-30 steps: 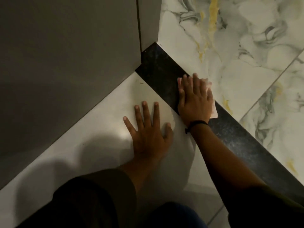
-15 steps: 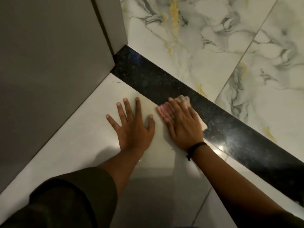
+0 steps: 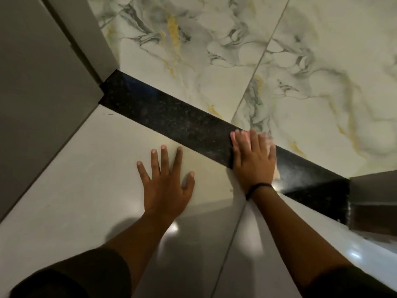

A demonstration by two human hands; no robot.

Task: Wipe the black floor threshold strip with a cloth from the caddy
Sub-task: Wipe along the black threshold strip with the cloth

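Note:
The black speckled threshold strip (image 3: 171, 119) runs diagonally across the floor from the door frame at upper left to a dark frame at right. My right hand (image 3: 253, 160) lies flat across the strip, pressing a pale cloth (image 3: 276, 171) onto it; only the cloth's edges show past my fingers and palm. A black band circles that wrist. My left hand (image 3: 166, 179) rests flat on the plain white tile just below the strip, fingers spread, holding nothing.
A grey door and its frame (image 3: 43, 93) fill the left side. Marbled white tiles with grey and yellow veins (image 3: 300, 72) lie beyond the strip. A dark frame foot (image 3: 373, 201) stands at the strip's right end. No caddy is in view.
My right hand with the cloth has slid along the strip to the right, away from the door frame. My left hand has stayed planted on the white tile.

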